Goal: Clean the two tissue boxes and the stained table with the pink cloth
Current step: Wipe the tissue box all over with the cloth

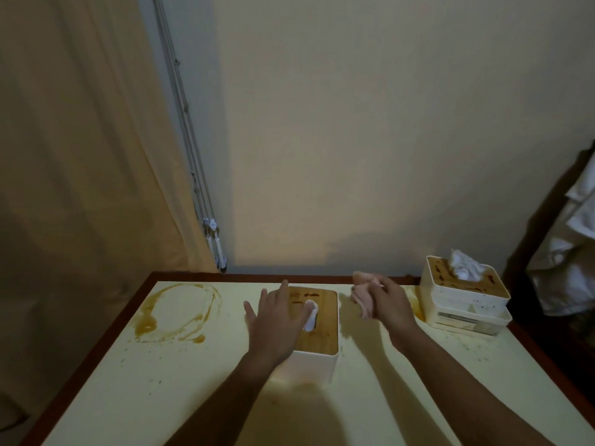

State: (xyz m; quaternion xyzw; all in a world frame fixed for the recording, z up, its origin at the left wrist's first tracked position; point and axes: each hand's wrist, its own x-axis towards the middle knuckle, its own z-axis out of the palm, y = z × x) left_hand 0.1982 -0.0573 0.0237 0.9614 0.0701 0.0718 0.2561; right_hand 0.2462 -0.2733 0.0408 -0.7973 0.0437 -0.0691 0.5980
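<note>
My left hand [273,320] lies open, fingers spread, on the near tissue box [317,341]. My right hand [388,304] grips the pink cloth [362,297] just beside it; the second tissue box [467,296] stands right of that hand, a brown stain [174,313] left of my left.

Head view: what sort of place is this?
Probably a room in a home, though I can't be sure: a stained table pushed against a plain wall, a curtain on the left, and two tissue boxes on the table.
</note>
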